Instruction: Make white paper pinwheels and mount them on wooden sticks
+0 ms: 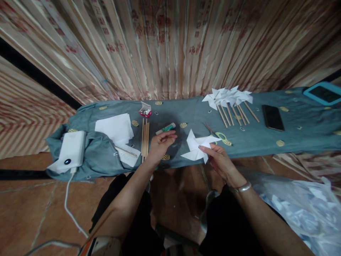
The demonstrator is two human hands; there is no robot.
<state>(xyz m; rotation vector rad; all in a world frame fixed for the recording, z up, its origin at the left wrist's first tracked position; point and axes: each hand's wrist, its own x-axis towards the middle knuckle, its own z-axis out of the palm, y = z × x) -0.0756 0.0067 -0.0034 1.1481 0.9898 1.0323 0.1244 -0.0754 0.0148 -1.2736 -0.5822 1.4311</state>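
Observation:
My right hand (pixel 218 160) pinches a white paper pinwheel (pixel 197 145) by its lower right blade, holding it just above the blue-grey cloth (pixel 186 113). My left hand (pixel 161 144) hovers over the cloth with fingers curled together, beside a bundle of wooden sticks (pixel 145 138) and just below a green-and-white glue stick (pixel 165 128). Whether anything lies in those curled fingers is hidden.
Several finished pinwheels on sticks (pixel 229 101) lie at the back right, next to a black phone (pixel 272 117) and a blue-cased tablet (pixel 322 93). Scissors (pixel 217 134), a small red box of pins (pixel 145 110), white paper sheets (pixel 114 128) and a white power bank (pixel 71 148) also lie there.

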